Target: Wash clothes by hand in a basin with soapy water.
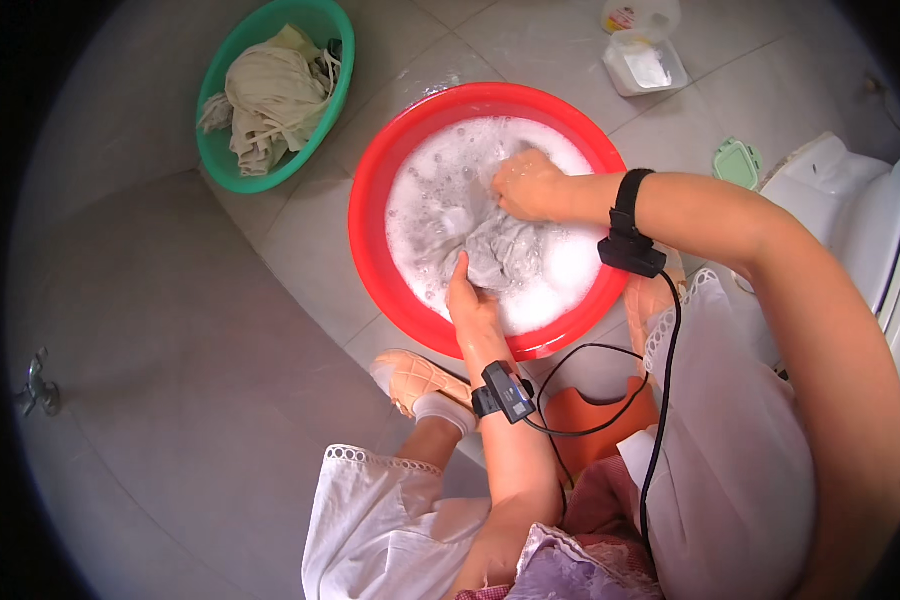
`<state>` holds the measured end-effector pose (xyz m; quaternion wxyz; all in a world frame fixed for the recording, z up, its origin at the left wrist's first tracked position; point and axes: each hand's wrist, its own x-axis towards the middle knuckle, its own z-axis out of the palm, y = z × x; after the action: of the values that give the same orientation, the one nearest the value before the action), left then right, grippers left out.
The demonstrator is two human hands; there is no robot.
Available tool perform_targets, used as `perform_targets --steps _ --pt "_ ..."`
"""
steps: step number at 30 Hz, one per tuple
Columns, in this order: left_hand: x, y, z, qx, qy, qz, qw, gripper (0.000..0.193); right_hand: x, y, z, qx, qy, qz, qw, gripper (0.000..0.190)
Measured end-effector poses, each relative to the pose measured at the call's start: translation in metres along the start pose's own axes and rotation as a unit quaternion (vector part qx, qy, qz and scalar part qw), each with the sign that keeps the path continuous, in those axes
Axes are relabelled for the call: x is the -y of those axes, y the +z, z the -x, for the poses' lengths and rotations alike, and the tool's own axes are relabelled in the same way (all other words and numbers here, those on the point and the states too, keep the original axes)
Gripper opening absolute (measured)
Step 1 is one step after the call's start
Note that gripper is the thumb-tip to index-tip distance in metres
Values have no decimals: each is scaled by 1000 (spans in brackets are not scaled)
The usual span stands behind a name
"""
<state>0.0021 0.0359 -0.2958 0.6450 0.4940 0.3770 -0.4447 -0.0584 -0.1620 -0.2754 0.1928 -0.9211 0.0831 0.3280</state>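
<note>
A red plastic basin on the tiled floor holds sudsy water and a wet grey cloth. My left hand is at the basin's near side, its thumb raised against the cloth and its other fingers hidden under the cloth or foam. My right hand is curled over the foam at the upper right of the cloth, its fingers bent down; whether they grip fabric is hidden. Both forearms wear black strapped devices joined by a cable.
A green basin with clothes stands at the upper left. An open plastic tub of white powder, a green lid and a white toilet are to the right. A wall tap is at the left. A black cable hangs between my arms.
</note>
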Motion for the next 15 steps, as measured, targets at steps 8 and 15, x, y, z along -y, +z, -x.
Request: perform_targets --steps 8,15 --pt "-7 8 13 -23 109 34 993 32 -2 -37 14 -70 80 -75 991 34" --pt "-24 42 46 87 -27 -8 996 43 66 6 33 -295 -42 -282 912 31"
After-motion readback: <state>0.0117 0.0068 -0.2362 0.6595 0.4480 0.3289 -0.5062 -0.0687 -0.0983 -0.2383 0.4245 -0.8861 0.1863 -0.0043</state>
